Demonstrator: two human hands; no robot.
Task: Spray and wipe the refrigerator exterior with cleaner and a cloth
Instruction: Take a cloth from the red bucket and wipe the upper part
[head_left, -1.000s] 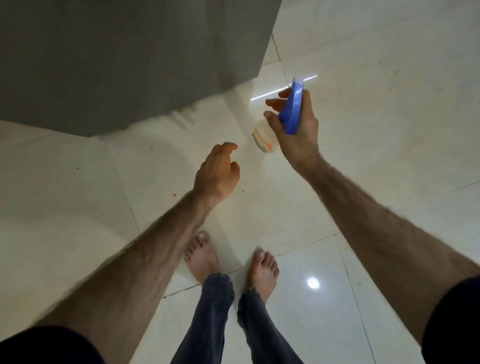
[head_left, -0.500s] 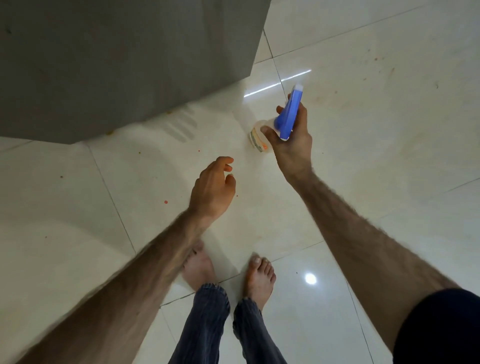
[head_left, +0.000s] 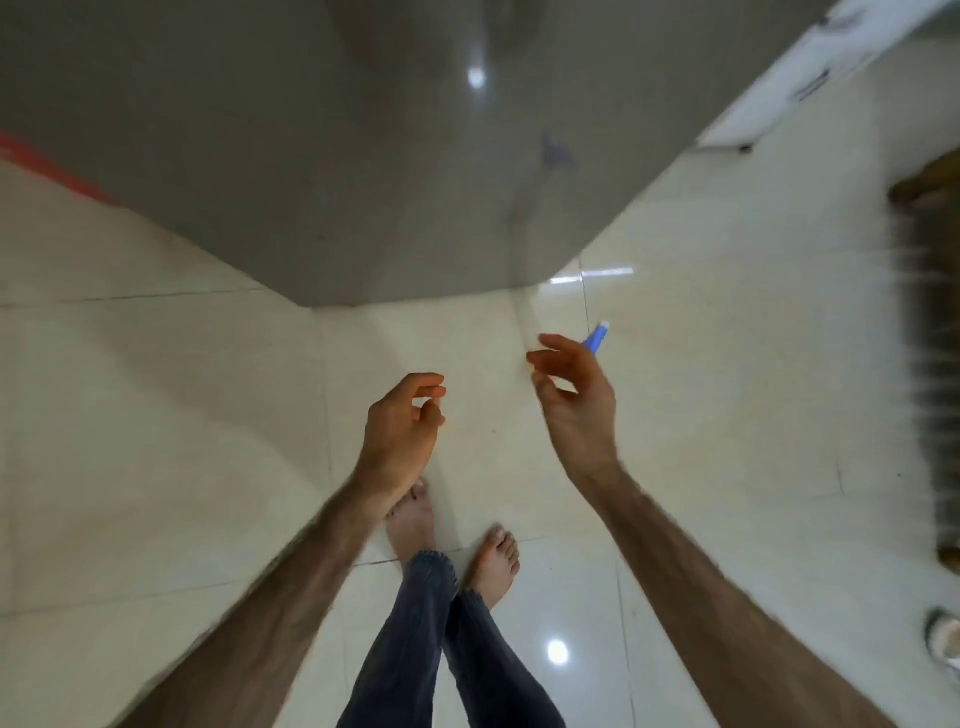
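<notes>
Since half a second ago the view has tilted up: the grey refrigerator now fills the upper frame, where before we saw only its lower corner. The right hand has turned, so the blue spray bottle that stood plainly in its grip now shows only as a blue tip with a white end past the fingers. The left hand has kept its place, low and forward.

Count: two hands, two bare feet on the pale tiled floor, one refrigerator, one bottle.

Grip: the left hand holds nothing, fingers loosely curled. The right hand's fingers look half spread; it probably still holds the bottle, but we cannot tell from this angle.

The bottle sits just in front of the refrigerator's near corner, apart from it. A faint blue smudge on the door is likely its reflection.

Hard to read: the bottle's body is hidden behind the hand; a dark, motion-blurred object and a pale one are cut off at the right edge.
</notes>
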